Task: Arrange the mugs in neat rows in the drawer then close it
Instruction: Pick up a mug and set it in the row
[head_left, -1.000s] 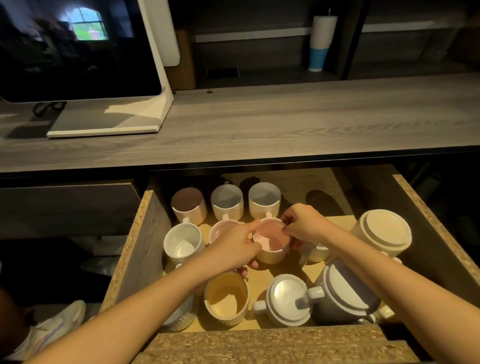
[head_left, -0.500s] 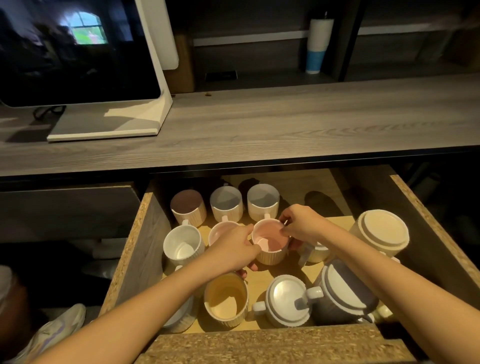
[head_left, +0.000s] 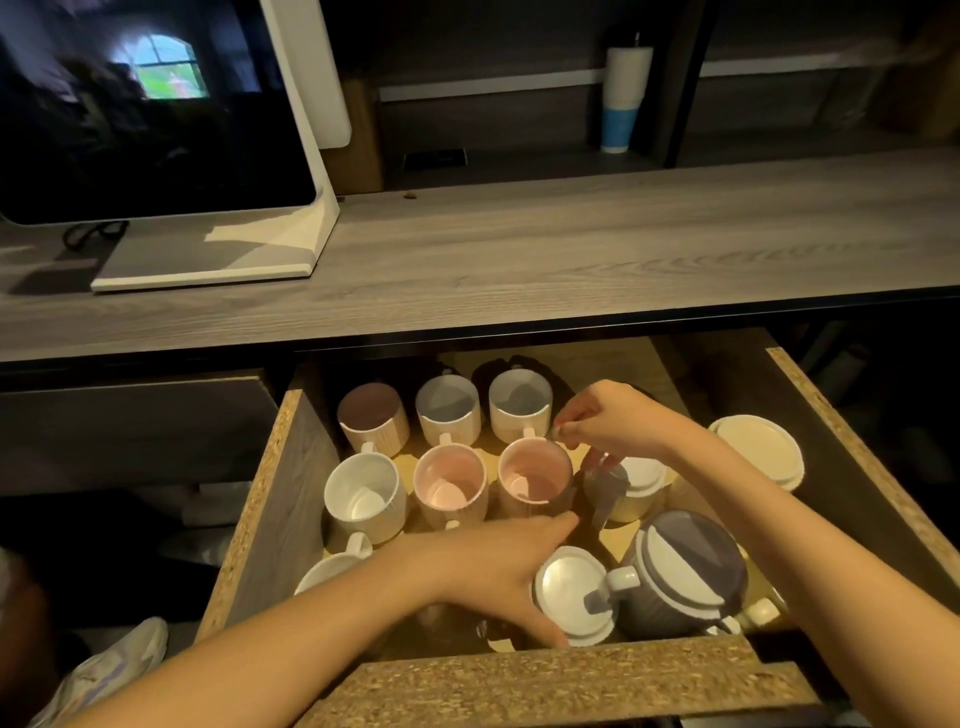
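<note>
The open drawer holds several mugs. Three upright mugs form the back row. In front of them stand a white mug, a pink mug and a second pink mug side by side. My right hand pinches the far right rim of that second pink mug. Lower down, my left hand reaches over the front middle of the drawer with fingers spread, hiding the yellow mug there. I cannot see whether it touches that mug.
Upside-down mugs crowd the right side: a white one, a large purple one, a cream one and a smaller cream one. Another white mug peeks out at front left. A monitor and a tumbler stand above the counter.
My left hand let go of the second pink mug and dropped toward the drawer's front, covering the yellow mug. The pink mug now stands in line with its row; my right hand stays at its rim.
</note>
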